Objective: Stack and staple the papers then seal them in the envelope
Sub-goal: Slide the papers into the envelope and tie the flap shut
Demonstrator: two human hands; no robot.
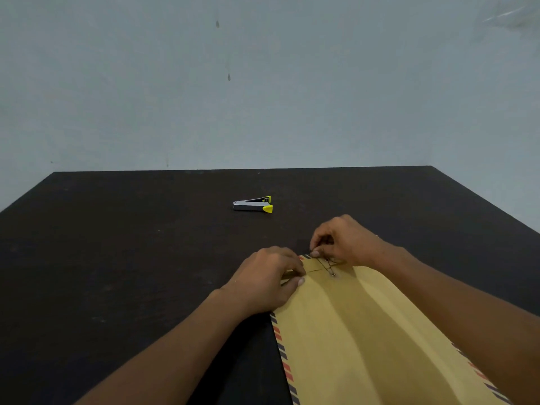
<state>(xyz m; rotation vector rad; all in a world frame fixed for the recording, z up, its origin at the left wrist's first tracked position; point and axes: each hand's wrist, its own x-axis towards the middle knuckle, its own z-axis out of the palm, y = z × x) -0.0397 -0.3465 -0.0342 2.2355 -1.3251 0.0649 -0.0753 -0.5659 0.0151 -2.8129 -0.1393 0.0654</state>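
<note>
One airmail-striped envelope (365, 331) laid on the dark surface (117, 258), one stapler (253, 204) beyond, flap gripped by left hand (266, 279), clasp (329, 266) pinched by right hand (347, 241) fingers (315, 254).

I see a plain pale grey-blue wall (292, 97) ahead, with two small dark drip marks (228, 77) on it. A dark, matte table (117, 258) fills the lower half, its far edge against the wall. Light is flat and even. Blurry sheen top right, can't tell what.

One head camera, worn by you

It looks forward and down across the bench (117, 258) toward the wall (263, 83), close above your own forearms.
</note>
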